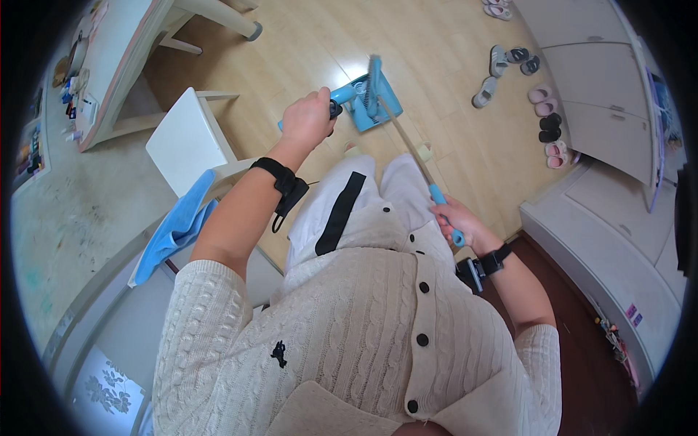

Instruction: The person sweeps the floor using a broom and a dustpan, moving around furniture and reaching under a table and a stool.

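Observation:
My left hand (306, 121) is wrapped around the thick blue handle (342, 95) of a long-handled dustpan. A black fitting shows beside my fingers. The blue dustpan (391, 94) is just beyond my feet; whether it touches the floor I cannot tell. Lower on the right, my right hand (463, 219) grips the blue end of a broom's pole (409, 143). The blue broom head (374, 82) with dark bristles is over the dustpan and hides part of its inside. Any sweepings in the pan are too small to make out.
A white chair (188, 139) stands left, near a table (117, 60). A blue cloth (174, 234) hangs at the left. Several pairs of shoes, including grey sneakers (485, 91), lie before the cabinet (597, 76) at right. My slippers (352, 148) are on the wood-look floor (305, 54).

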`<state>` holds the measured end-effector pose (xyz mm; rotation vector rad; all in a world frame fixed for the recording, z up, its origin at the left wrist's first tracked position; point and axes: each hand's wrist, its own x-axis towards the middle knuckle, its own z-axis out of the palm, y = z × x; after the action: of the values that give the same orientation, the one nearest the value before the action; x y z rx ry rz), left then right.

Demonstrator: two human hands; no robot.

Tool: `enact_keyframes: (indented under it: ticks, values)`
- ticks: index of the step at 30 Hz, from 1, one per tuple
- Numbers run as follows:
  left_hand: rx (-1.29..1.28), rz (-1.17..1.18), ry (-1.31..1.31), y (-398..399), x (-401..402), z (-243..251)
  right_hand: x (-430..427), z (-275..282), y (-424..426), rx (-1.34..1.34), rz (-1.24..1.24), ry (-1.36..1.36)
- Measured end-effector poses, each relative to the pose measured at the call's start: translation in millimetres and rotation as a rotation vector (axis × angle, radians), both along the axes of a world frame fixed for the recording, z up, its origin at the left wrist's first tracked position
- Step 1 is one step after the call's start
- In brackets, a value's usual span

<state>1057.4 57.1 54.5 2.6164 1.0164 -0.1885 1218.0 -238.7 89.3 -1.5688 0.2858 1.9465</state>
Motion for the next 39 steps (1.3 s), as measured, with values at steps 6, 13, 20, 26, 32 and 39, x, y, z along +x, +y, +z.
enact_keyframes:
  ticks: [6,13,20,26,32,39]
  values:
    - [0.012,-0.001,-0.022,0.7,-1.1,-3.2,18.6,39.5,-11.0,-0.004,-0.164,0.230]
    - [0.001,-0.023,-0.018,2.4,-1.4,-2.9,43.9,129.3,-68.2,-0.104,-0.409,0.227]
    - [-0.076,0.001,-0.053,45.2,-19.1,15.6,2.7,119.4,-103.6,-0.176,-0.433,-0.043]
    - [-0.082,-0.134,-0.012,85.7,-29.7,57.6,-8.8,73.1,-117.6,-0.236,-0.522,-0.124]
    - [-0.087,-0.321,0.095,107.2,-25.2,70.5,8.8,-7.3,-79.4,-0.347,-0.582,-0.036]
    - [-0.030,-0.462,0.108,110.1,-28.2,66.1,-14.8,-52.4,18.6,-0.352,-0.594,0.168]
